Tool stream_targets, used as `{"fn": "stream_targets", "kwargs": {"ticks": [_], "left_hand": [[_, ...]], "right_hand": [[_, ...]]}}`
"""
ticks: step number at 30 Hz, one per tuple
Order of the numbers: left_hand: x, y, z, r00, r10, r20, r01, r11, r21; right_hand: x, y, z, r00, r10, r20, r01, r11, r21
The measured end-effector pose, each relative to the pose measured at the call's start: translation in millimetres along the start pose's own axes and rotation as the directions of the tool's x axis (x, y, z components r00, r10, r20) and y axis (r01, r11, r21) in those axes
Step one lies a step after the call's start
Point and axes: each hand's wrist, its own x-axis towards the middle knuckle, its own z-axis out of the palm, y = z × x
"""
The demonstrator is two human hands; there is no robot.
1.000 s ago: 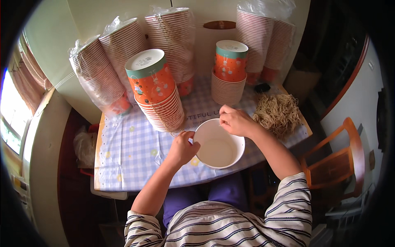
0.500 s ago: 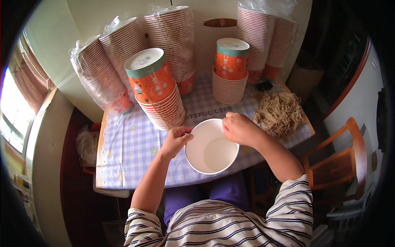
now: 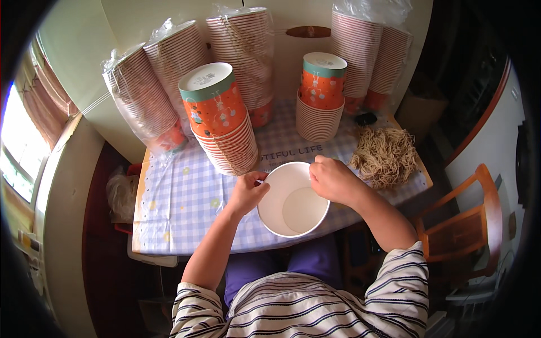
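Note:
A paper bucket (image 3: 307, 209) with a white inside and a round rim tilts over the table's front edge, its open mouth toward me. My left hand (image 3: 248, 194) is closed at the bucket's left side, thumb and fingertips pinched by the rim. On the upper right of the rim, my right hand (image 3: 333, 179) is also closed, fingers curled over the edge. Any cord in the fingers is too small to make out. Just beyond my left hand stands a nested stack of upside-down orange buckets (image 3: 217, 110) with green bands, a cord hanging on its side.
A tangled heap of tan cords (image 3: 385, 156) lies at the right. Behind it are a smaller orange bucket stack (image 3: 321, 96) and a small black object (image 3: 366, 119). Tall plastic-wrapped stacks (image 3: 239, 62) line the back. A checked cloth (image 3: 186, 208) covers the table; a wooden chair (image 3: 459, 217) stands right.
The view has shifted slightly. My left fingers have bunched a little at the bucket's side. Both hands stay at the rim, and the bucket keeps nearly the same tilt.

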Motion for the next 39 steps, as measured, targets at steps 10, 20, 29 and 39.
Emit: {"fn": "stream_targets", "kwargs": {"ticks": [10, 20, 29, 39], "left_hand": [[0, -3, 2, 1.0, 0.024, -0.013, -0.025, 0.999, -0.048], [1, 5, 5, 0.995, 0.048, -0.089, -0.036, 0.991, 0.132], [6, 19, 13, 0.977, 0.149, -0.154, -0.052, 0.861, 0.505], [13, -8, 4, 0.971, 0.128, -0.201, -0.08, 0.969, 0.232]], "right_hand": [[-4, -3, -2, 1.0, 0.017, -0.006, -0.017, 1.0, 0.005], [-8, -4, 1, 0.999, -0.012, -0.032, 0.012, 1.0, 0.014], [-7, -1, 4, 0.999, -0.022, -0.042, 0.023, 0.999, 0.031], [11, 23, 18, 0.992, -0.053, -0.112, 0.056, 0.998, 0.031]]}}
